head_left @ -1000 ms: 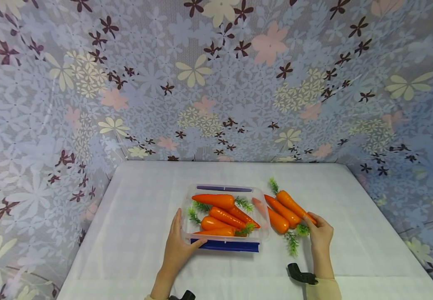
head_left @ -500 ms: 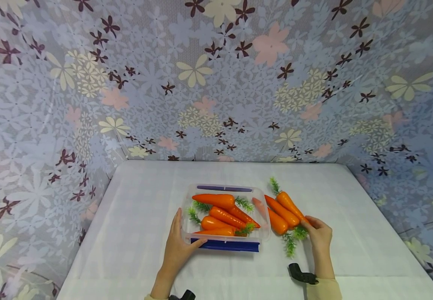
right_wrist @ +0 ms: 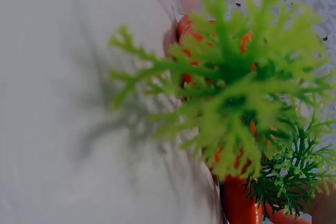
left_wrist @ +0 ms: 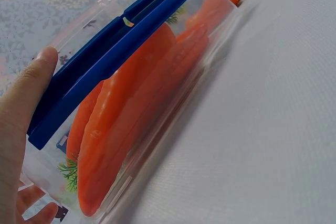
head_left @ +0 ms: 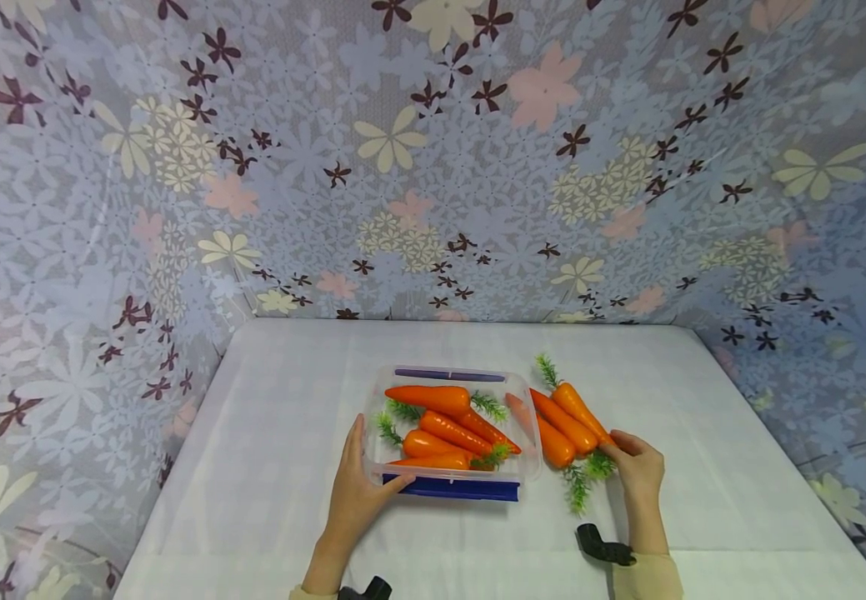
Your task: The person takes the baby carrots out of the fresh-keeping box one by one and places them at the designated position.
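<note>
A clear plastic box [head_left: 374,417] with blue clasps [head_left: 455,488] holds several orange carrots [head_left: 428,397] with green tops. My left hand [head_left: 353,492] grips its front left corner. In the left wrist view, the thumb [left_wrist: 31,85] lies by the front clasp [left_wrist: 105,61], with fingertips behind the box. Right of the box, three carrots lie side by side on the cloth. The rightmost carrot [head_left: 578,408] points its tip toward me, and my right hand [head_left: 641,467] pinches that tip. Leaves [right_wrist: 236,82] cover most of the right wrist view, largely hiding those fingers.
A white cloth [head_left: 282,400] covers the table. Floral fabric [head_left: 433,208] rises behind and along both sides. The leftmost loose carrot [head_left: 556,442] lies against the box's right wall, with the middle carrot [head_left: 566,421] beside it.
My right hand has shifted slightly left and down with the rightmost carrot's tip. The loose carrots' lower green tops have moved left and bunched closer together. My left hand and the box stay put.
</note>
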Demonstrator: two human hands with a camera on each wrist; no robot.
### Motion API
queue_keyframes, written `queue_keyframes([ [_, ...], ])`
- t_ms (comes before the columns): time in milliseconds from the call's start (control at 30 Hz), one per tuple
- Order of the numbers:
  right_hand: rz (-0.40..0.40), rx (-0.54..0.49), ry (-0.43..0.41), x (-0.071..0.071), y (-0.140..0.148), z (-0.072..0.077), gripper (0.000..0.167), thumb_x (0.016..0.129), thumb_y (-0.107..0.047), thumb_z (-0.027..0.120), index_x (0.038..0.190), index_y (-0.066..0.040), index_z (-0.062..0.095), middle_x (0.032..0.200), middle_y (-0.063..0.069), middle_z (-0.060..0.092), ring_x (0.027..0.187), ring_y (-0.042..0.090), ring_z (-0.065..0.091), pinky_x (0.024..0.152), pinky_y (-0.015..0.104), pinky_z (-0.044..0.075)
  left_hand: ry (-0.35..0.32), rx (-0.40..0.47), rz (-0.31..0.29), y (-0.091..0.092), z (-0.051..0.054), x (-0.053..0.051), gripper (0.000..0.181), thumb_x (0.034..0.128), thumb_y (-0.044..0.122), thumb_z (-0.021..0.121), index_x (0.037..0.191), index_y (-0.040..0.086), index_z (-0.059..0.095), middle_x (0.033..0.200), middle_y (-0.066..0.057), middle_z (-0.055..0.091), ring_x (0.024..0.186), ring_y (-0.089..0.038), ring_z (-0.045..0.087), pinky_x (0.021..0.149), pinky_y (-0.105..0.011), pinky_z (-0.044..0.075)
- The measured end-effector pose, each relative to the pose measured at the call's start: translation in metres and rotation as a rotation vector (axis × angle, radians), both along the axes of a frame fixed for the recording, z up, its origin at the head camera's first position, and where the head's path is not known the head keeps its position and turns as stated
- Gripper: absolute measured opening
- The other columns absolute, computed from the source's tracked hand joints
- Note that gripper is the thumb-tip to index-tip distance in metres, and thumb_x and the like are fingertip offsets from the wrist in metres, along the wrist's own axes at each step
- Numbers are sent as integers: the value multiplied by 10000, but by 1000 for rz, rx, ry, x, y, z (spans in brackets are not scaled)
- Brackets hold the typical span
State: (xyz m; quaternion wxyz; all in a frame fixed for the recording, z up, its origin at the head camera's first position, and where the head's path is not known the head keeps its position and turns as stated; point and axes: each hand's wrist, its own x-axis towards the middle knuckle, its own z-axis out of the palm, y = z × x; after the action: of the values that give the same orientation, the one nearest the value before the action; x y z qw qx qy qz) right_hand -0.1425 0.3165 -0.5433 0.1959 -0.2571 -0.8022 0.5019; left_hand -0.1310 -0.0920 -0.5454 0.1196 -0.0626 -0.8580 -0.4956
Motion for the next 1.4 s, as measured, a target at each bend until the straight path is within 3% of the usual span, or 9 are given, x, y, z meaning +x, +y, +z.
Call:
queue_keyframes([
  [433, -28, -67, 19, -1, -6, 11, 312, 862, -75, 645, 1115, 106, 639, 627, -363, 490, 689, -169, 457, 613, 22, 410, 6, -5, 10, 1, -2, -1, 1172, 637, 493, 838, 1529, 117, 178, 1558, -135, 279, 1392, -360, 347, 1087, -582, 342],
  [733, -86, -92, 101, -5, -18, 23, 289, 858, -72, 654, 1077, 118, 647, 597, -361, 516, 674, -162, 478, 607, 16, 410, -1, -13, 2, -1, -1, -1, 1178, 642, 479, 840, 1531, 108, 163, 1561, -148, 265, 1399, -365, 332, 1100, -576, 326],
  [1100, -11, -173, 156, -8, -43, 47, 283, 867, -44, 638, 1091, 130, 633, 666, -285, 575, 647, -101, 564, 582, 81, 499, -23, -1, -4, 0, 1, 1, 1172, 648, 497, 831, 1534, 124, 161, 1571, -138, 247, 1410, -363, 315, 1104, -579, 321],
  [1300, 81, -99, 147, -14, -65, 57, 237, 878, -52, 642, 1076, 78, 663, 721, -304, 572, 733, -139, 548, 674, 21, 462, -13, -19, 0, 0, 1, 0, 1185, 638, 478, 842, 1529, 91, 164, 1567, -152, 250, 1404, -372, 319, 1098, -583, 326],
  [1400, 114, -90, 145, -17, -74, 59, 233, 881, -64, 648, 1075, 63, 668, 792, -222, 627, 764, -124, 548, 682, 34, 471, -16, -9, -2, 0, 1, -1, 1181, 641, 481, 840, 1529, 92, 166, 1569, -149, 249, 1407, -370, 316, 1103, -580, 321],
])
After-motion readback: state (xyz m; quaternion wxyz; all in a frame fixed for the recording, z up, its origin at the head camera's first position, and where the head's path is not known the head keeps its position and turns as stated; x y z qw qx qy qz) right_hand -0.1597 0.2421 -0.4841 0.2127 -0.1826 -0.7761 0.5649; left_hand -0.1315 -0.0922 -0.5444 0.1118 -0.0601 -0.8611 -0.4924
